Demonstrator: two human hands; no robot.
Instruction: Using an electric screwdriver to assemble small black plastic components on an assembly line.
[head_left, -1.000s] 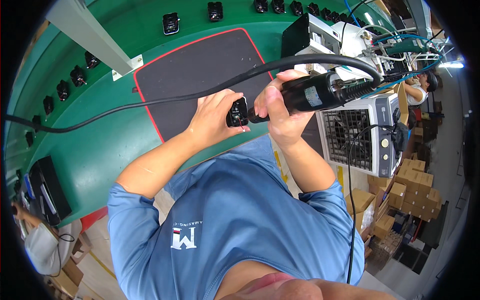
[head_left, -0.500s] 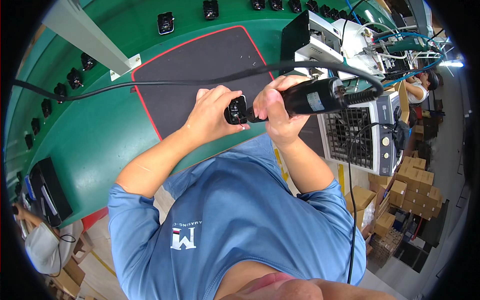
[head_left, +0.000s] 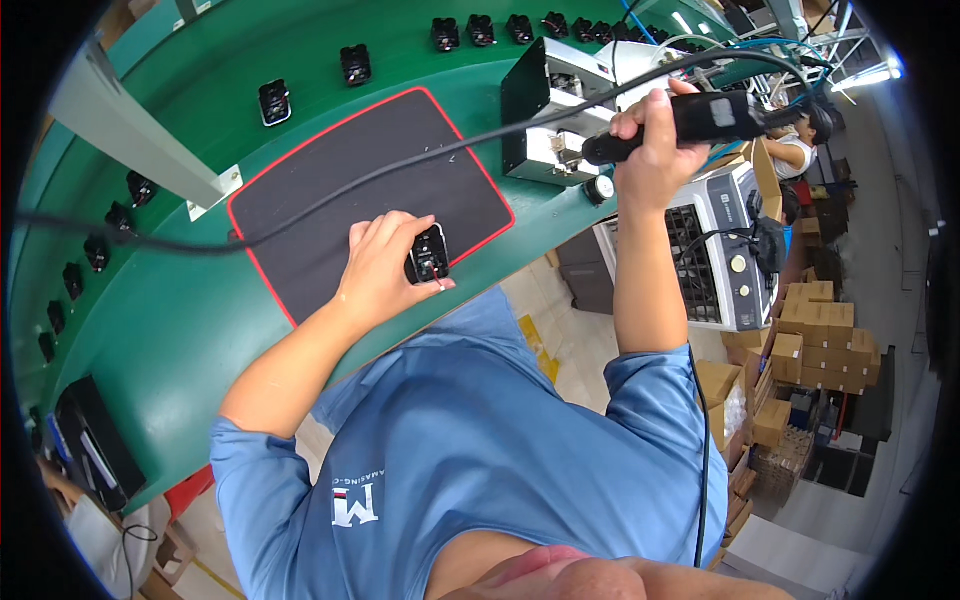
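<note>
My left hand (head_left: 383, 265) grips a small black plastic housing (head_left: 428, 255) with bare parts and a thin wire showing inside it. It holds the housing at the near edge of the dark mat (head_left: 340, 170). Out to the right, my right hand (head_left: 655, 160) is wrapped round a black electric screwdriver (head_left: 718, 117). The driver's nose points left, close to the front of a black and white box-shaped machine (head_left: 535, 110). Whether its tip touches the machine I cannot tell.
A thick black cable (head_left: 400, 160) arcs over the mat to the driver. More black housings (head_left: 355, 65) stand along the green bench's far side. A grey post (head_left: 130, 130) rises at left. A fan unit (head_left: 735, 250) stands at right. Other people sit at both sides.
My right hand has carried the screwdriver away from the housing, right and forward to the box-shaped machine. My left hand keeps its hold on the housing. The whole view has shifted.
</note>
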